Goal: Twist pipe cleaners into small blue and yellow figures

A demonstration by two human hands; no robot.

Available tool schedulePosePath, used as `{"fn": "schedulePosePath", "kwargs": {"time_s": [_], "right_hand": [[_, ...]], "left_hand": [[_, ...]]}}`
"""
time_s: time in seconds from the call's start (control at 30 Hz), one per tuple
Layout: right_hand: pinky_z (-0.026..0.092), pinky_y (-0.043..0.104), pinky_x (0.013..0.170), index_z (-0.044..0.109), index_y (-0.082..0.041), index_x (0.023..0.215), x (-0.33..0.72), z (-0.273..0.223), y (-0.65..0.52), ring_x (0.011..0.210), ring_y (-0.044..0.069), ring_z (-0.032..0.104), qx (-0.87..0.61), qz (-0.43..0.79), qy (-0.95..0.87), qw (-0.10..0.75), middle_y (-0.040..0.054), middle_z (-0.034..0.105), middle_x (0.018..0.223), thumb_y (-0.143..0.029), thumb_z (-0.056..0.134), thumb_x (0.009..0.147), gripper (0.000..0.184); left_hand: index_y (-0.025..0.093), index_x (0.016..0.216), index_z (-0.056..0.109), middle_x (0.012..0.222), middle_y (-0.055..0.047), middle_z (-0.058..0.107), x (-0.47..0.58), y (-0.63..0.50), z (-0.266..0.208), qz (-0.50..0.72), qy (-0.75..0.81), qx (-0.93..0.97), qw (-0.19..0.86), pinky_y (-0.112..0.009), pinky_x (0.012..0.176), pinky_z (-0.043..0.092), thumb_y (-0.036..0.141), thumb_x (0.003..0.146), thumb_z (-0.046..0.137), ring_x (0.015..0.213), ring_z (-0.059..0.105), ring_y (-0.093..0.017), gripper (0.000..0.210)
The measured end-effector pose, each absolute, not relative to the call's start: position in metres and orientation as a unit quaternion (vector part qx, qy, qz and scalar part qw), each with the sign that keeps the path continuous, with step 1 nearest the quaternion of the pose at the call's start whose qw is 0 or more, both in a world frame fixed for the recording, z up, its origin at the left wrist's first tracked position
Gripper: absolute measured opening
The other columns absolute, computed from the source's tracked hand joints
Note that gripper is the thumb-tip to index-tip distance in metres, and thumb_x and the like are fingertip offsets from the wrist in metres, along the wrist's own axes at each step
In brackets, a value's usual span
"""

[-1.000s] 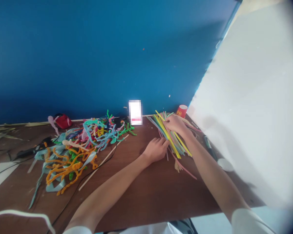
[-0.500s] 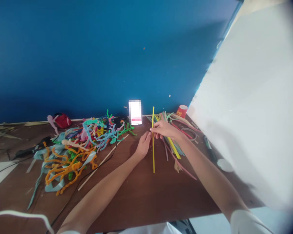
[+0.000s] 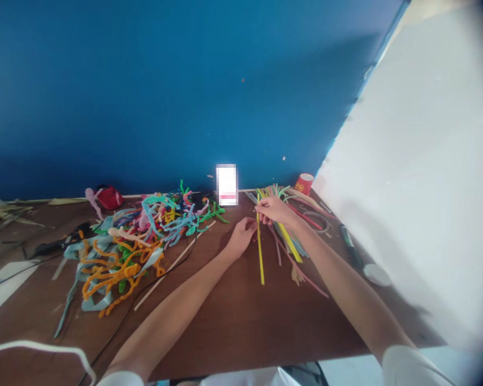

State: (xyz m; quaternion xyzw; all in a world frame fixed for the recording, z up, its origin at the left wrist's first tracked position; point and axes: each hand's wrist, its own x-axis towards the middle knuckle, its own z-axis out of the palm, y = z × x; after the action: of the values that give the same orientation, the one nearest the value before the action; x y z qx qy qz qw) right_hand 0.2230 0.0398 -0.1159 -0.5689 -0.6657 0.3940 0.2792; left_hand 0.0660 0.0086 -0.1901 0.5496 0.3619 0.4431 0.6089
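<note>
A thin yellow pipe cleaner [image 3: 261,257] stands lengthwise before me, its lower end hanging toward the table's front. My right hand [image 3: 274,210] pinches it near the top between thumb and fingertips. Just left of the strip is my left hand [image 3: 242,236], fingers loosely curled with a gap between thumb and fingers; it appears to hold nothing. Behind and beneath my right hand lies a bundle of straight pipe cleaners [image 3: 290,244] in yellow, green and grey tones, partly hidden by that hand and forearm.
A heap of bent, colourful pipe cleaners [image 3: 145,241] covers the left. A bright, blurred-out upright screen [image 3: 227,185] stands by the blue wall. A red cup [image 3: 305,184], a dark marker-like object [image 3: 350,246] and a white disc [image 3: 377,274] are right. A wooden stick [image 3: 173,268] lies left of centre.
Less of the yellow pipe cleaner rises above my right hand, and it leans slightly now. My left hand's fingers have parted a little from it. The whole view has shifted slightly.
</note>
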Motion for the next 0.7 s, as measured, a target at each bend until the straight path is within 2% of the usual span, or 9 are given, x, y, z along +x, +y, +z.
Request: {"fn": "schedulePosePath", "kwargs": {"time_s": [0.13,0.23,0.3,0.37,0.5,0.7], "right_hand": [[0.046,0.025,0.057,0.056,-0.019,0.075,0.240,-0.120,0.050,0.054,0.015,0.062,-0.608,0.205,-0.700,0.312,0.0022,0.066,0.065,-0.037,0.044,0.088,0.025],[0.045,0.026,0.067,0.060,-0.018,0.080,0.257,-0.119,0.061,0.078,0.020,0.066,-0.665,0.081,-0.710,0.216,0.0072,0.070,0.079,-0.032,0.040,0.088,0.025],[0.043,0.026,0.070,0.063,-0.018,0.084,0.264,-0.118,0.068,0.084,0.021,0.065,-0.681,0.071,-0.716,0.133,0.0093,0.071,0.087,-0.028,0.043,0.086,0.023],[0.043,0.027,0.069,0.065,-0.017,0.082,0.266,-0.116,0.074,0.080,0.021,0.065,-0.681,0.087,-0.722,0.084,0.0095,0.071,0.083,-0.028,0.049,0.083,0.019],[0.043,0.029,0.068,0.067,-0.017,0.082,0.257,-0.116,0.080,0.082,0.025,0.066,-0.686,0.098,-0.720,0.032,0.0119,0.071,0.085,-0.033,0.055,0.080,0.021],[0.045,0.033,0.072,0.068,-0.013,0.092,0.246,-0.117,0.074,0.094,0.032,0.066,-0.705,0.067,-0.706,-0.001,0.0196,0.070,0.099,-0.021,0.055,0.077,0.021]], "left_hand": [[0.014,0.096,0.057,0.070,0.000,0.062,0.065,0.009,-0.188,0.453,0.366,0.523,0.622,-0.021,0.051,0.043,0.035,0.080,0.065,0.055,0.056,-0.008,0.028],[0.013,0.094,0.057,0.075,-0.003,0.065,0.066,0.007,-0.185,0.435,0.366,0.517,0.640,-0.021,0.056,0.045,0.035,0.081,0.064,0.063,0.063,-0.011,0.026],[0.014,0.092,0.054,0.078,-0.005,0.067,0.066,0.006,-0.184,0.430,0.360,0.518,0.646,-0.021,0.055,0.045,0.038,0.083,0.063,0.065,0.065,-0.013,0.027],[0.015,0.091,0.052,0.078,-0.004,0.066,0.066,0.005,-0.184,0.432,0.355,0.524,0.642,-0.020,0.054,0.044,0.039,0.080,0.066,0.065,0.065,-0.012,0.030],[0.016,0.093,0.051,0.076,0.000,0.063,0.066,0.004,-0.184,0.439,0.360,0.524,0.635,-0.021,0.056,0.046,0.031,0.072,0.076,0.063,0.064,-0.011,0.036],[0.015,0.101,0.050,0.080,-0.004,0.069,0.065,0.003,-0.183,0.471,0.348,0.499,0.639,-0.025,0.064,0.048,0.023,0.077,0.070,0.068,0.068,-0.014,0.032]]}}
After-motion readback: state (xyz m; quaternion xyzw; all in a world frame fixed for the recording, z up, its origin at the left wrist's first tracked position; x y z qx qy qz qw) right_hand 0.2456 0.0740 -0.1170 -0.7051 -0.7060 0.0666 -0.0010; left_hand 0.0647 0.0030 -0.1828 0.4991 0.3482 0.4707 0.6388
